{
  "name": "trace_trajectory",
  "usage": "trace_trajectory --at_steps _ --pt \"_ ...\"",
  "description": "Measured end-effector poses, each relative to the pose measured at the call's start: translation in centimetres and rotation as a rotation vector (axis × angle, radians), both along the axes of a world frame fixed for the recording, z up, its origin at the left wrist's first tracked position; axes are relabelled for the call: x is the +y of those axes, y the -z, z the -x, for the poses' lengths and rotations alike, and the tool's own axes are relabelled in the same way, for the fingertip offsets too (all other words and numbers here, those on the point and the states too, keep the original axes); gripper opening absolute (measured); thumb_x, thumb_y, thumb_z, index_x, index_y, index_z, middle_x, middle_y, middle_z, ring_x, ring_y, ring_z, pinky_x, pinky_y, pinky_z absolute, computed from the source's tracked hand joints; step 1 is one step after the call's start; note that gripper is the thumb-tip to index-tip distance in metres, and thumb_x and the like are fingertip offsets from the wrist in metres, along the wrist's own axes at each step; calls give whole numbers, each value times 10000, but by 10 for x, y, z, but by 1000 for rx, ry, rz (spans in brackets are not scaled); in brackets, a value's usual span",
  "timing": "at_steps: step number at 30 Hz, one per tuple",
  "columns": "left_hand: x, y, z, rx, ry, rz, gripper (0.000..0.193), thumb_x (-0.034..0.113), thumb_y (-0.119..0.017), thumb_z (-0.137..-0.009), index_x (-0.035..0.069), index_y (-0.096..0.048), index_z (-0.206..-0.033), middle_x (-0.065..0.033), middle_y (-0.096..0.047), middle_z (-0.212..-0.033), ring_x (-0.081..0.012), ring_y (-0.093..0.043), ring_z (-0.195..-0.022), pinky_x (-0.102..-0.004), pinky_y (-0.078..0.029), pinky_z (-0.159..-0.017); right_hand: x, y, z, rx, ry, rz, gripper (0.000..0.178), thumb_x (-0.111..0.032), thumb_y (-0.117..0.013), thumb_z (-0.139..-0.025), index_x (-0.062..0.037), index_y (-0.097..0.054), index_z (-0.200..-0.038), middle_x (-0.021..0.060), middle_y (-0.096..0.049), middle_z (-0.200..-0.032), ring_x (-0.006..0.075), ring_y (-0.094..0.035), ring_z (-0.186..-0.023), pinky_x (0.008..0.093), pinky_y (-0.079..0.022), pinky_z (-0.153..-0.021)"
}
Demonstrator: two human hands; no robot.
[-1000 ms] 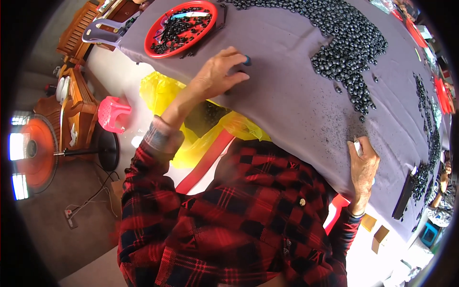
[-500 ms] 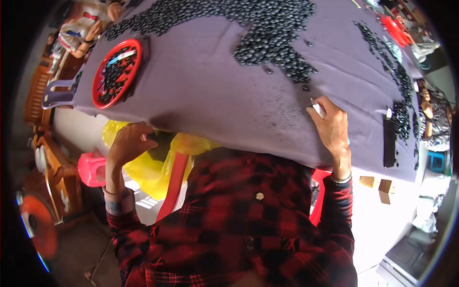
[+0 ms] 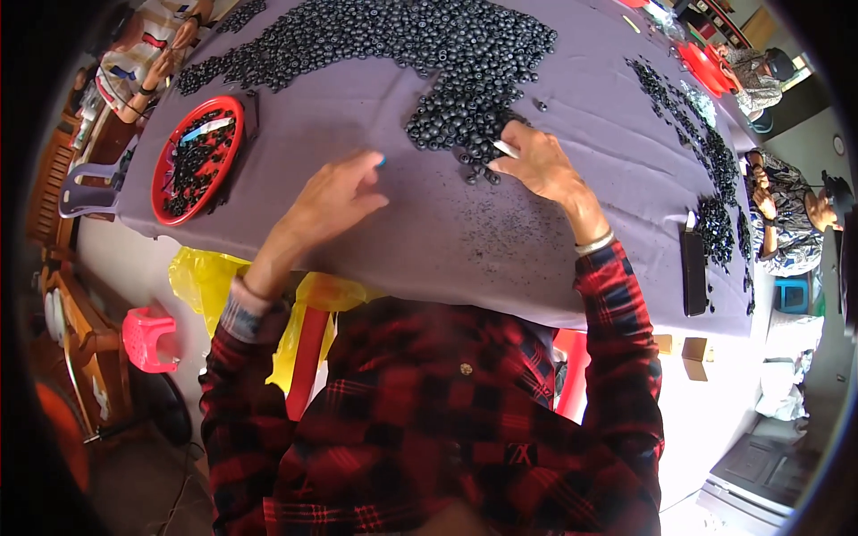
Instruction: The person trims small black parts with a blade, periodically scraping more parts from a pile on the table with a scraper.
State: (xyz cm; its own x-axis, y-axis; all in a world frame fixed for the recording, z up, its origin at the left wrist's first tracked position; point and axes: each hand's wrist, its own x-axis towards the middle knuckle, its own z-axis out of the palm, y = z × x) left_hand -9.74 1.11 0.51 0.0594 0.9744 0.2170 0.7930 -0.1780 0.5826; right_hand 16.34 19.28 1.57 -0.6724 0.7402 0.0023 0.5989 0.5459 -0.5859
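My right hand [image 3: 545, 167] reaches to the near edge of a large heap of small round black parts [image 3: 451, 107], several with a hole or hollow showing. Its fingers are closed around a small slim white tool [image 3: 506, 148], whose tip I cannot make out. Whether those fingers also pinch a black part is hidden. Over the cloth at left, my left hand [image 3: 335, 196] hovers with thumb and fingers apart, holding nothing; a blue spot shows at one fingertip. Dark crumbs [image 3: 514, 223] lie scattered on the purple cloth [image 3: 411, 241] between me and the heap.
A red basin [image 3: 234, 147] with black pieces and a pale strip stands at the left. Toward the right lie a long black box [image 3: 693, 272] and more black pieces [image 3: 715, 228]. Yellow plastic bags [image 3: 201, 277] hang below the near edge. Other people sit around the table.
My left hand has risen from the table's near edge onto the cloth, moving forward and right. My right hand has moved forward and left to the heap, still with the white tool.
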Motion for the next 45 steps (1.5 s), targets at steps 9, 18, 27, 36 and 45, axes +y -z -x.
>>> trace_trajectory --at_steps 9,18,27,36,45 --pt "70 14 -31 45 -137 -38 514 60 -709 -763 29 -468 -1216 -114 -490 -1049 -235 -597 -805 -359 -504 -721 2 -4 18 61 -230 -17 346 -192 -705 -777 -47 -624 -1081 119 -649 -881 222 -598 -784 361 -468 -730" --pt "55 21 -38 16 51 -122 368 -11 -643 -785 32 -530 -1133 -111 -506 -1013 -255 -602 -790 -361 -509 -707 -33 -19 -27 184 -67 36 258 -159 -669 -813 -52 -649 -1047 53 -575 -738 116 -486 -674 290 -428 -638" --pt "46 20 -39 -57 -77 -201 320 -4 -592 -851 6 -500 -1157 -110 -645 -910 -236 -646 -789 -315 -515 -680 -66 -18 -39 256 30 -48 199 -79 -716 -795 -19 -656 -975 44 -617 -736 95 -521 -677 252 -446 -640" --pt "15 -17 -86 -1474 104 246 214 109 -632 -912 52 -550 -1102 -28 -623 -876 -84 -527 -700 -221 -421 -625 -96 -30 -5 661 -157 -18 298 -53 -787 -737 -38 -670 -1010 -4 -559 -804 95 -528 -737 253 -458 -676" --pt "2 -5 -103 -1607 245 334 236 142 -614 -916 87 -531 -1131 18 -618 -924 -45 -503 -783 -236 -405 -687 -115 -13 -5 851 -137 125 275 -4 -798 -704 -57 -672 -943 -3 -566 -824 99 -528 -726 244 -446 -641"
